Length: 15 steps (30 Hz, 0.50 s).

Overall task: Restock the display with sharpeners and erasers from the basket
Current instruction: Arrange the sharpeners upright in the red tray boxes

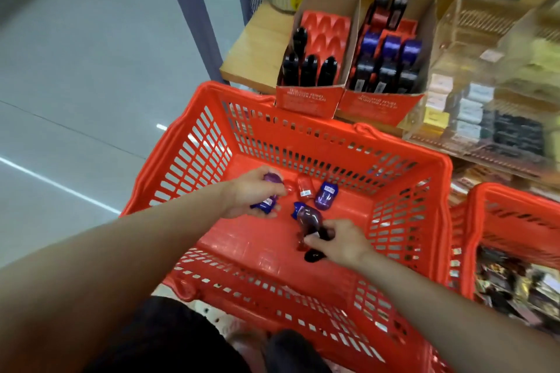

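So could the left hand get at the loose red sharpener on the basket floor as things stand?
Probably, but not cleanly. The red sharpener lies uncovered just right of the left hand, nothing between them. But that hand's fingers already grip purple sharpeners, so little grip is spare.

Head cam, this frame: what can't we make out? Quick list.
- Count of sharpeners in the right hand: head view, fingers and motion blur merge the dark pieces.
- Left hand grip: purple sharpeners partly covered by the palm.
- Print on the display boxes: blurred.
- Price stickers on the loose blue sharpener: too small.
- Second basket: cut off by the right edge.
- Erasers: none identifiable in the red basket.
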### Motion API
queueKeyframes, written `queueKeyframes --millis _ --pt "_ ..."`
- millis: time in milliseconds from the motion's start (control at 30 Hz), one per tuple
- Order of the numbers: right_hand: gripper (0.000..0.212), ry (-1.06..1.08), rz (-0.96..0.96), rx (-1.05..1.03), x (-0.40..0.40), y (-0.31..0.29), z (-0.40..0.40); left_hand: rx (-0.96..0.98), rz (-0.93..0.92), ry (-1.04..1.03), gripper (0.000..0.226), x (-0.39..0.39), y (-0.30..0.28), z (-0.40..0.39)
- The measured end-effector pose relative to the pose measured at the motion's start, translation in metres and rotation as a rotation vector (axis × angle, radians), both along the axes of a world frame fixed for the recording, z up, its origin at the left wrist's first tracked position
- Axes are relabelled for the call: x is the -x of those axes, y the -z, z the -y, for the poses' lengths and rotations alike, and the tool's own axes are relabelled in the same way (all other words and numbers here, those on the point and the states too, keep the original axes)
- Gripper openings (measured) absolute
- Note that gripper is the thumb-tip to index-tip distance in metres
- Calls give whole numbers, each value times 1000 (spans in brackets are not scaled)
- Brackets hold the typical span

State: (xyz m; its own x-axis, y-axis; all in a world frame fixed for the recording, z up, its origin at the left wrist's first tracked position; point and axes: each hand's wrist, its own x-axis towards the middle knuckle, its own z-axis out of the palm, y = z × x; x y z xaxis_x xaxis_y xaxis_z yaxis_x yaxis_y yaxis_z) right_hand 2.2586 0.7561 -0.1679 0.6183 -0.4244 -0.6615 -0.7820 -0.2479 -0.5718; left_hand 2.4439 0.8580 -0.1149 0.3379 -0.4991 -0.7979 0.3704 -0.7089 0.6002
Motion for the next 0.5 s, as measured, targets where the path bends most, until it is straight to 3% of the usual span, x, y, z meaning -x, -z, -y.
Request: queueKeyframes --millis 133,300,400,500 --pt "17 -8 242 -78 -4 -89 17 134 99 160 31 7 -93 3" --pt "34 -119 378 -79 -5 -211 26 272 442 318 37 34 -182 -7" --pt "32 -178 428 -49 -2 -266 24 386 443 169 31 47 -211 -19" --pt "29 -79 563 44 4 -297 20 462 188 -131 29 55 -227 -28"
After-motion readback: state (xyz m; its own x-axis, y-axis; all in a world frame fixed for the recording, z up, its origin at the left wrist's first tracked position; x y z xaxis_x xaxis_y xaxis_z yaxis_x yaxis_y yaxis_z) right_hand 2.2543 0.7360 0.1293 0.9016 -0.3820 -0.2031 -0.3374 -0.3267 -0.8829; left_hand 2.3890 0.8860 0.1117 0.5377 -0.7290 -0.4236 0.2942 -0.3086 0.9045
